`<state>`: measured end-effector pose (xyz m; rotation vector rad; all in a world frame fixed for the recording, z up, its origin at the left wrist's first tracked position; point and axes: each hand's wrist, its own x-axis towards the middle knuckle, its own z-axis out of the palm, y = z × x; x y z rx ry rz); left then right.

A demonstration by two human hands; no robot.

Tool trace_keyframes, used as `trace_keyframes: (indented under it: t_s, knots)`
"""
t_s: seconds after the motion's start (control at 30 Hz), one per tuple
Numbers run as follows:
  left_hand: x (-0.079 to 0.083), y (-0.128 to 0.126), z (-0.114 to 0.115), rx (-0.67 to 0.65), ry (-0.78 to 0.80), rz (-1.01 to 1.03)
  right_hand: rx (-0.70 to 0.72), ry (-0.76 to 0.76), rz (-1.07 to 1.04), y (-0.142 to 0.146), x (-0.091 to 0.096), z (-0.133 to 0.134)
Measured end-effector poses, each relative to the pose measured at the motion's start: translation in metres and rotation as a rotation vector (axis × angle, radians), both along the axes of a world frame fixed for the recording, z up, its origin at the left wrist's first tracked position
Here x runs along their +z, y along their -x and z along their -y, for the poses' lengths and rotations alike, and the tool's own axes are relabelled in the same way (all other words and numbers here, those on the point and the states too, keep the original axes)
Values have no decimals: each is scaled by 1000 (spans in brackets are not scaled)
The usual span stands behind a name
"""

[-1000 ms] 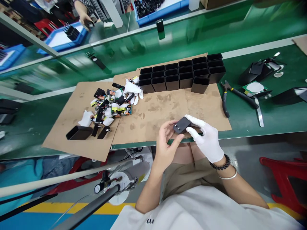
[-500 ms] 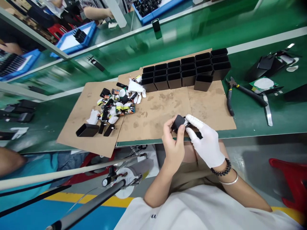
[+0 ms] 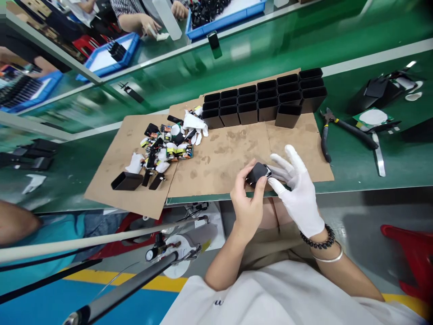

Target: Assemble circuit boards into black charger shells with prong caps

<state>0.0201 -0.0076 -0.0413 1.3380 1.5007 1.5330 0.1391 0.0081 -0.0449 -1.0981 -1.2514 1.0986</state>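
Observation:
My left hand (image 3: pixel 248 201), bare, has its thumb and fingers closed around a small black plastic case (image 3: pixel 259 174) above the cardboard's front edge. In a white glove, my right hand (image 3: pixel 297 192) is beside the case's right end with fingers stretched and spread. Its thumb tip is close to that end; whether it touches I cannot tell. Beyond both hands, open-topped black cases (image 3: pixel 248 113) stand upright in rows on the cardboard sheet (image 3: pixel 226 158). Small circuit boards (image 3: pixel 179 152) with white and yellow parts lie piled on the left.
One black case (image 3: pixel 126 181) lies on its side at left. Black-handled cutters (image 3: pixel 333 119) and a metal tool (image 3: pixel 379 158) rest on the green bench at right. Blue trays (image 3: pixel 110 56) and co-workers' hands (image 3: pixel 149 25) are across the bench. A metal pole (image 3: pixel 128 280) crosses lower left.
My right hand's fingers have opened out and lifted from their bent grip at the case. My left hand still holds the case, which has shifted slightly right.

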Motion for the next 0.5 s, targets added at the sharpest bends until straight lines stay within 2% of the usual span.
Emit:
trace_keyframes:
  t_s: [0.07,0.2,0.3,0.4,0.5]
  knots:
    - [3,3,0,-15,-1,-83,24,-13,-7,-4,1,0]
    - [5,6,-3,-23,-38,-204,62,-58,169,-9,1,-1]
    - [6,7,-6,-19,-78,-261,53,-40,191,-11,-2,-3]
    - [7,10,-9,-58,-55,-207,62,-25,148,-13,-4,-7]
    - [6,12,-10,-90,29,-38,88,-43,161,-15,-4,-9]
